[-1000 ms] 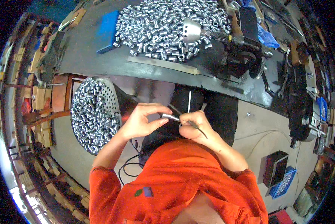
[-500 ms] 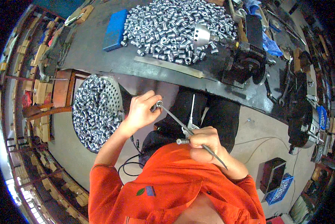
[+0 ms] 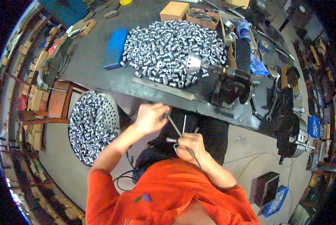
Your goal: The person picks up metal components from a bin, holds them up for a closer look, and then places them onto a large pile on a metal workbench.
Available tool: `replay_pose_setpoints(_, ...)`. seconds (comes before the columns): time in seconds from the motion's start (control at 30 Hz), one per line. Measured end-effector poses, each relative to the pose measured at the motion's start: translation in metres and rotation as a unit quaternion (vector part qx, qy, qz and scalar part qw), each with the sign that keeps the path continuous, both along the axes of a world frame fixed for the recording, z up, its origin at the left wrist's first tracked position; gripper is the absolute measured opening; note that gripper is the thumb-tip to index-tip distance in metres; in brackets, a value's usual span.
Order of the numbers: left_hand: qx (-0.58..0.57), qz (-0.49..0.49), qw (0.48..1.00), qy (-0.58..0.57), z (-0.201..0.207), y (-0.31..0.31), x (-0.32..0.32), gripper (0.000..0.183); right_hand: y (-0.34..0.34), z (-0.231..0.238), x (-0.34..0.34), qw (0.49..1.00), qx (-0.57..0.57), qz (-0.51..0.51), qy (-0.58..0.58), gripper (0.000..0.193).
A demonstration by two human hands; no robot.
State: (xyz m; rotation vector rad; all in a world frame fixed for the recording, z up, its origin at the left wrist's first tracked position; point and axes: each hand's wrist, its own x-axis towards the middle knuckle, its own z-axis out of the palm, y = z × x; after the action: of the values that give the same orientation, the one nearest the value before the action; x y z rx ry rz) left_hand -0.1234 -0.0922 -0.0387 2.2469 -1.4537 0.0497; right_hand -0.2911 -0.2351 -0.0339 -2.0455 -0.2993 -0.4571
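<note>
My left hand point(image 3: 150, 119) is closed around a small metal fitting point(image 3: 165, 115), mostly hidden by the fingers and blurred. A thin grey, file-like rod point(image 3: 174, 126) runs from the fitting down to my right hand point(image 3: 192, 146). My right fingers are wrapped around this rod, whose tapered tail sticks out below the hand. A short metal cylinder point(image 3: 171, 140) also juts from the left side of the right hand. On my lap, just beyond the right hand, lies a light, slender tool point(image 3: 184, 123), partly covered.
A heap of metal fittings point(image 3: 164, 48) covers the dark bench point(image 3: 89, 56), beside a blue box point(image 3: 115, 48). A bench machine point(image 3: 231, 84) stands on the right. At my left, a perforated round tray point(image 3: 110, 112) holds many fittings beside a wooden chair point(image 3: 59, 99).
The view has tilted up, showing more of the bench's back. The rod now shows less length between my hands, which have drawn closer together. Both hands keep their grip.
</note>
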Motion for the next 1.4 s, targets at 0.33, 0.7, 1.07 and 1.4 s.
replay_pose_setpoints(0.33,-0.243,0.121,0.948,0.163,0.046,-0.055,0.124,0.041,0.003,-0.003,-0.011,0.995,0.045,-0.070,-0.060,0.029)
replay_pose_setpoints(0.7,0.083,0.328,0.940,0.041,-0.017,0.219,0.101,0.035,0.011,-0.023,-0.011,0.995,0.077,-0.060,-0.002,0.029)
replay_pose_setpoints(1.07,0.339,0.328,0.880,-0.052,-0.044,0.216,0.097,0.025,0.013,-0.017,-0.014,0.996,0.080,-0.045,0.024,0.029)
replay_pose_setpoints(1.4,-0.127,0.172,0.772,0.599,0.018,0.118,0.016,0.022,0.007,-0.014,-0.007,0.992,0.101,0.029,0.066,0.036)
